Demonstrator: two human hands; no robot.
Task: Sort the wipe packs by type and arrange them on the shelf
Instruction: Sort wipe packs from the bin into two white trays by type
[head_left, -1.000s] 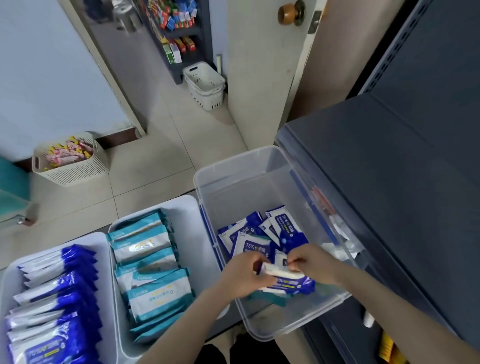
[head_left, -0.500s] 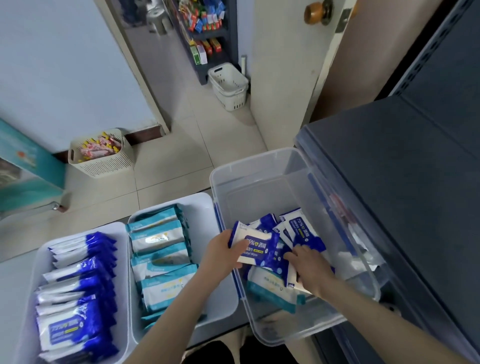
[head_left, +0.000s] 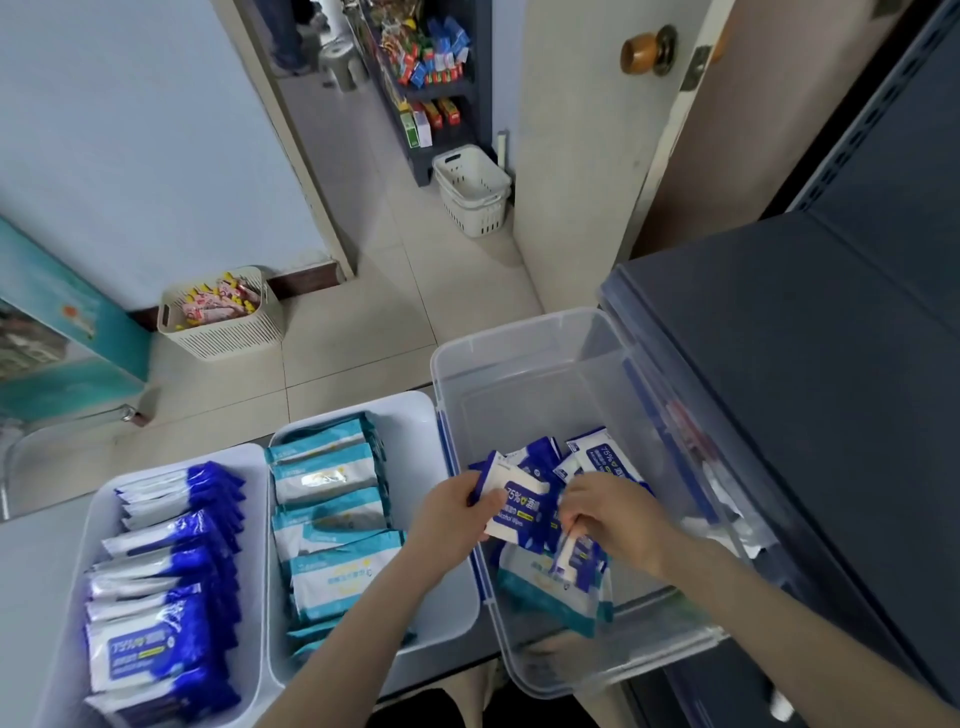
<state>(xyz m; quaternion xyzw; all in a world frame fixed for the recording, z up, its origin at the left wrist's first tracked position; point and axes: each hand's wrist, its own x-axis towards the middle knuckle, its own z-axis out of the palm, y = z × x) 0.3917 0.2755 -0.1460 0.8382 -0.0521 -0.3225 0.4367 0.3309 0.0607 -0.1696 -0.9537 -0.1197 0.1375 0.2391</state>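
- Since half a second ago the right hand (head_left: 618, 525) has gone from lying flat to pinching a small blue-and-white wipe pack (head_left: 577, 558), tilted up over a teal-and-white pack (head_left: 545, 592)
- Both lie in the clear plastic bin (head_left: 519, 374), lower centre, against the dark grey shelf (head_left: 779, 364) on the right
- Lower left: white tray of blue packs (head_left: 254, 467), white tray of teal packs (head_left: 415, 441)
- Left hand (head_left: 457, 514) grips a blue-and-white "75%" pack (head_left: 519, 512) by the bin's left wall

Glossy, crinkled plastic film is seen on the blue pack (head_left: 522, 506), inside a bin (head_left: 519, 332) of clear smooth plastic. The tray (head_left: 410, 410) is shown in smooth white plastic, the shelf (head_left: 779, 338) in a matt dark finish, the floor tiles (head_left: 363, 332) faintly glossy.
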